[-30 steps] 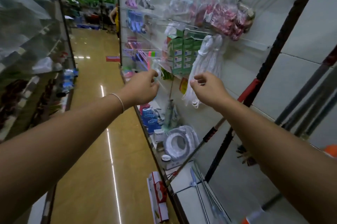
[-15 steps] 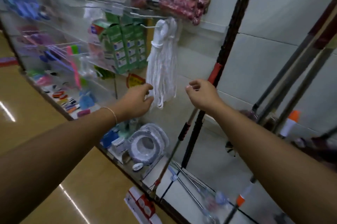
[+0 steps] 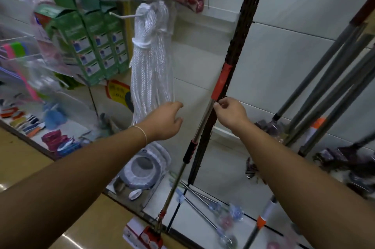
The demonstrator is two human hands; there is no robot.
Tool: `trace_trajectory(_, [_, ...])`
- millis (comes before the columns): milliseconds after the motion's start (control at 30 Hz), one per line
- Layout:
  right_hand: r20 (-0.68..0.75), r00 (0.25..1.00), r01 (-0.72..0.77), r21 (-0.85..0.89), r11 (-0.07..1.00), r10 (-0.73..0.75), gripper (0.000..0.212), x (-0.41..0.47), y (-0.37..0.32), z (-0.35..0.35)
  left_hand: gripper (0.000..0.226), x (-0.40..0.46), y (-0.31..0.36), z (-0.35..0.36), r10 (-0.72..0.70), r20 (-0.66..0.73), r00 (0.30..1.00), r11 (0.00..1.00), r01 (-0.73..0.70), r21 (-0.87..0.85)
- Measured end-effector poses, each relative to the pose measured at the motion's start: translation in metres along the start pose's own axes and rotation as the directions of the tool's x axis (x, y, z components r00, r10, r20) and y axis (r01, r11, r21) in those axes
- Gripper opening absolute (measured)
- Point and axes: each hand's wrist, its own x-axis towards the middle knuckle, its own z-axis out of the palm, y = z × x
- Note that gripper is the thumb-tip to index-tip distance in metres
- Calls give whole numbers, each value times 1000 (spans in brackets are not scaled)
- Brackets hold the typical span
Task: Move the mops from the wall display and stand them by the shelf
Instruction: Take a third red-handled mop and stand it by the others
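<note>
One mop [image 3: 199,127] leans against the white wall panel [image 3: 284,56], its chrome pole running from an orange sleeve up high, past a black foam grip, down to a red head resting at the front edge of the base shelf [image 3: 154,208]. It lies right alongside the dark slotted upright [image 3: 239,46], with almost no gap between the two. The right hand [image 3: 231,114] is at the pole just below the orange sleeve, fingers curled with the tips pinching at the chrome; whether the grip is firm is hard to tell. The left hand [image 3: 164,121] hovers apart from the pole, fingers loosely bent, holding nothing, just in front of a hanging bundle of white rope [image 3: 151,70] on a wire hook.

Several grey mop handles [image 3: 324,90] lean further right, crowding that side, with dark mop heads near their feet. To the left, green boxed goods [image 3: 95,46] hang on pegs, and a packaged white ring item [image 3: 142,167] sits on the base shelf. Open tan floor [image 3: 26,163] lies left and below the shelf edge.
</note>
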Motion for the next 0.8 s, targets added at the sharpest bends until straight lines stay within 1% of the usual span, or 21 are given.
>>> trace_trajectory(167, [26,997,-73,22,997,73,29,45,16,12,51,42,-18,18,-12,23,1000,1000,12,15])
trace_trajectory(233, [22,995,-96,24,995,95,33,61,20,17,51,55,-24,24,-13,40,999,1000,12,19])
trace_trajectory(400, [-13,991,-135,37,990,136,37,98,22,24,51,92,-37,41,37,79,996,999,-37,0])
trace_trajectory(467, [-19,988,-149,87,985,151,35,111,22,27,50,106,-41,47,49,76,996,999,-48,-16])
trace_trajectory(533, [10,983,-181,162,970,182,30,119,19,32,48,112,-43,54,52,85,995,998,-49,-36])
trace_trajectory(700, [1,973,-215,372,903,232,41,130,13,41,49,119,-50,68,88,170,981,994,-76,-76])
trace_trajectory(800, [-46,973,-193,387,902,228,39,127,12,49,48,121,-57,70,108,194,975,992,-93,-87])
